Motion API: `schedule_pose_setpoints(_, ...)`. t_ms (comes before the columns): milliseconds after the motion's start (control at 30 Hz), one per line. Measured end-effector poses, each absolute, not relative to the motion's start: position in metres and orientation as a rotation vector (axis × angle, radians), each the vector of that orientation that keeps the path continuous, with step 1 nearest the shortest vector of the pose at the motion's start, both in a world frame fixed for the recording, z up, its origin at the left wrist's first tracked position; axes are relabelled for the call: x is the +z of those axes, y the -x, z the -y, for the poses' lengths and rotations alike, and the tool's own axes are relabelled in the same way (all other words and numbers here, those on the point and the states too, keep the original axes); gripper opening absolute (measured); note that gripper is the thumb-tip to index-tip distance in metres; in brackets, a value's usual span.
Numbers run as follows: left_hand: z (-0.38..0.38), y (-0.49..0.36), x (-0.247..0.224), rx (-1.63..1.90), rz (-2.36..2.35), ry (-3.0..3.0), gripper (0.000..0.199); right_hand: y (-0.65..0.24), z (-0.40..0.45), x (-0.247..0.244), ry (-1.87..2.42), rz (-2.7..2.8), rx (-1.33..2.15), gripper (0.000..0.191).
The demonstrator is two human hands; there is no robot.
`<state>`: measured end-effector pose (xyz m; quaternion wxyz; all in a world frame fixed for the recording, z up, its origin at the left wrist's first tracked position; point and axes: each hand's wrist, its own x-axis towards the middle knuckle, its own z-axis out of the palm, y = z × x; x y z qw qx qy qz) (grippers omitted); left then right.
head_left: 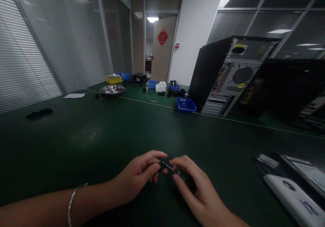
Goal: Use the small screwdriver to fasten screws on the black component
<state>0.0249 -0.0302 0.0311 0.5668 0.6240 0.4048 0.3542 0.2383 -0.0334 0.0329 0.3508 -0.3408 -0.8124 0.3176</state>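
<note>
The slim tool (169, 167) lay between both hands, above the counter (114, 129). The left hand's (138, 174) grip pinched a small dark part (160, 167); the right hand's (200, 189) pinched the slim tool, probably light, stiff and best held at its thicker end. Fingers and blur obscured both ends.

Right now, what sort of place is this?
Probably an office or workshop for computer repair or assembly: a PC tower shows its rear panel, parts bins such as the blue plastic bin sit on a green work surface, and window blinds line one side.
</note>
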Motion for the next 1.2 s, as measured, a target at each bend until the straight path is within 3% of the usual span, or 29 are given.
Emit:
schedule_pose_setpoints(167,0.031,-0.025,0.03,0.832,-0.898,-1.45,0.022,-0.236,0.03,0.035,0.846,2.116,0.891,0.026)
schedule_pose_setpoints(300,0.03,-0.024,0.024,0.855,-0.84,-1.397,0.033,-0.237,0.03,0.034,0.856,2.105,0.899,0.027)
schedule_pose_setpoints(533,0.026,-0.021,0.023,0.895,-0.921,-1.371,0.022,-0.241,0.028,0.032,0.85,2.113,0.867,0.034)
schedule_pose_setpoints(1200,0.029,-0.021,0.025,0.934,-0.947,-1.353,0.022,-0.236,0.029,0.029,0.857,2.052,0.98,0.033)
